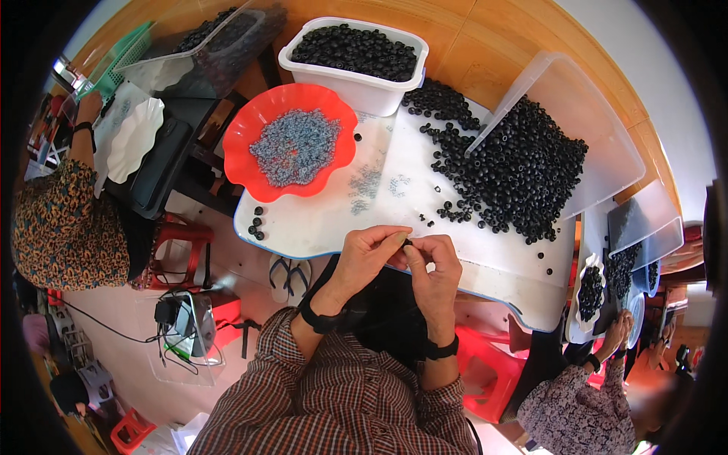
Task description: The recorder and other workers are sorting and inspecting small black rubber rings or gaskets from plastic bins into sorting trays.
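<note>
No lettering, label, number or sign can be read on the white table (303,220), the red scalloped bowl (241,148), the white tub (356,92) or the clear bin (610,148); the small black pieces (523,167) show no legible marks.

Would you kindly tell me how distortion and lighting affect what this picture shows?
Head view: the fisheye bows the wooden panelling, and the corners fall to black; head view: light leaves the white table bright; head view: the small dark piece between the left hand and right hand is too tiny to make out clearly.
</note>
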Tool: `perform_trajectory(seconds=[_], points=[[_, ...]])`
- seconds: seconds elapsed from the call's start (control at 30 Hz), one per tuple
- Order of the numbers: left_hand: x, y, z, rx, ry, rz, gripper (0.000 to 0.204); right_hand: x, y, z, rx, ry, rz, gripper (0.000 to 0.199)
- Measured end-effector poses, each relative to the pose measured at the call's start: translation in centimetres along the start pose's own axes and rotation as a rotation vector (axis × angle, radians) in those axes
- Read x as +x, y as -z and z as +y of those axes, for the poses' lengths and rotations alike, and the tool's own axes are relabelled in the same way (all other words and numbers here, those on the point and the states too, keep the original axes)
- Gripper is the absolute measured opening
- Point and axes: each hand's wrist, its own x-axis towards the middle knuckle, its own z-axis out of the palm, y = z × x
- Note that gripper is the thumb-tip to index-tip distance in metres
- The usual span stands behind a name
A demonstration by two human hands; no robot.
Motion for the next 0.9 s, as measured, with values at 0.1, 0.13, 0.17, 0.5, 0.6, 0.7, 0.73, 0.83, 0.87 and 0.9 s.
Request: perform_trajectory(seconds=[0.1,0.13,0.17,0.5,0.6,0.7,0.73,0.83,0.87,0.9], points=[[-0.1,-0.4,0.5,0.032,0.018,0.012,0.022,0.0,0.2,-0.4,-0.052,0.003,-0.008,0.011],[-0.1,-0.4,0.5,0.032,0.018,0.009,0.022,0.0,0.2,-0.5,-0.053,0.005,-0.011,0.011],[-0.1,-0.3,0.4,0.072,0.001,0.011,0.022,-0.1,0.1,-0.6,-0.052,0.007,-0.015,0.011],[0.1,-0.8,0.1,0.021,0.028,-0.003,0.022,-0.8,-0.2,0.5,-0.096,-0.003,0.01,0.01],[0.1,-0.6,-0.3,0.028,0.035,-0.022,0.022,-0.9,-0.1,0.4,-0.063,-0.048,0.005,0.011],[0.1,-0.3,-0.4,-0.004,0.025,-0.057,0.022,-1.0,-0.1,0.2,-0.006,-0.068,0.014,0.01],[0.1,-0.2,-0.4,-0.004,0.025,-0.058,0.022,-1.1,-0.1,0.2,0.138,-0.135,0.05,0.009],[0.2,0.1,-0.3,-0.107,0.051,-0.115,0.021,-1.3,0.2,0.0,0.333,-0.225,0.107,0.007],[0.2,0.2,-0.3,-0.198,0.069,-0.135,0.021,-1.3,0.3,-0.1,0.383,-0.246,0.127,0.007],[0.1,0.3,-0.2,-0.289,0.087,-0.155,0.022,-1.3,0.4,0.0,0.387,-0.248,0.125,0.007]])
